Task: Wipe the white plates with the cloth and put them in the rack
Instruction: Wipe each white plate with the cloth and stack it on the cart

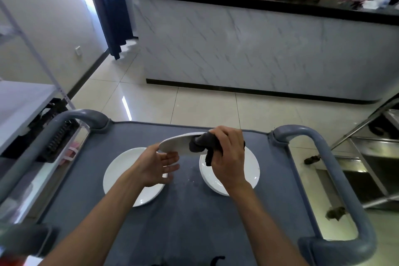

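A white plate [176, 143] is lifted above the grey cart top [185, 211], tilted nearly edge-on. My left hand [156, 165] supports its near left rim with the fingers spread fairly straight under it. My right hand [226, 153] grips a dark grey cloth [200, 143] and presses it against the plate's right part. Two more white plates lie flat on the cart: one on the left [121, 181] under my left hand, one on the right [252, 168] under my right hand. A black slotted rack [57, 138] sits beside the cart's left handle.
The cart has grey loop handles on the left [71, 117] and on the right [328, 157]. A white shelf unit [19, 106] stands to the left, a steel sink unit [375, 157] to the right. A marble-fronted counter [248, 49] runs across tiled floor ahead.
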Motion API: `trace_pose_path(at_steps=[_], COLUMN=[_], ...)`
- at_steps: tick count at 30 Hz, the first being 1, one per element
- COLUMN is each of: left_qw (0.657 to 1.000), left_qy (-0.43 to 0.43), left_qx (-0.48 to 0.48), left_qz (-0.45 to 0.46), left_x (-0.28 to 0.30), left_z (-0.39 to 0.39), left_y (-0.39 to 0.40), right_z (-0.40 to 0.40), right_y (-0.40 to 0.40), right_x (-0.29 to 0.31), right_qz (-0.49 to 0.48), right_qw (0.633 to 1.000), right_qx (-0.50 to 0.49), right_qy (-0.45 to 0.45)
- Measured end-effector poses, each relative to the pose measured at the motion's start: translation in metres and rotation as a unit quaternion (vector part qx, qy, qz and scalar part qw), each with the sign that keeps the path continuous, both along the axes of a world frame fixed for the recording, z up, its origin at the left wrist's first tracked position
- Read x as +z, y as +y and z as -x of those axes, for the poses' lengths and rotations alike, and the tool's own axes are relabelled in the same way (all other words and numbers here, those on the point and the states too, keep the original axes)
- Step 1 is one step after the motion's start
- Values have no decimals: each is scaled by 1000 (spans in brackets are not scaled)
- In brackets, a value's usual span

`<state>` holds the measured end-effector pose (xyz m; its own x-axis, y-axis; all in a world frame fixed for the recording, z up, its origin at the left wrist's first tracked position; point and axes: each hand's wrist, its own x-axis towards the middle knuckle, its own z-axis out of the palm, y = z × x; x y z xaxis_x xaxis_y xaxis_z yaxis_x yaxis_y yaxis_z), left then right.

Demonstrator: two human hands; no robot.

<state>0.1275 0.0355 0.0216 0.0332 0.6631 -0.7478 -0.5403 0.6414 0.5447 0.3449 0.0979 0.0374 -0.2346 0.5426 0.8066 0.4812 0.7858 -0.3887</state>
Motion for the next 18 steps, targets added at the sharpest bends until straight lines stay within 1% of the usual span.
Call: trace_pose_path(at_steps=[3, 5, 7, 8, 12, 18], left_qw=[996, 985, 973, 971, 977, 970], left_qy=[-62, -115, -142, -125, -30, 32], left_qx=[57, 114, 173, 192, 187, 193], left_qz=[-31, -52, -55, -60, -101, -144], left_x=[1, -1, -2, -3, 2, 8], left_z=[-4, -5, -1, 2, 3, 7], left_y=[1, 4, 6, 7, 8, 11], right_z=[-7, -11, -17, -21, -33, -29], right_y=[2, 2, 1, 1, 7, 5], right_x=[-5, -12, -20, -24, -36, -42], right_qz=[10, 13, 11, 11, 21, 45], right_qw=[999, 997, 996, 995, 991, 990], right_qx=[19, 23, 23, 23, 24, 29], right_qy=[-40, -68, -89, -100, -132, -133])
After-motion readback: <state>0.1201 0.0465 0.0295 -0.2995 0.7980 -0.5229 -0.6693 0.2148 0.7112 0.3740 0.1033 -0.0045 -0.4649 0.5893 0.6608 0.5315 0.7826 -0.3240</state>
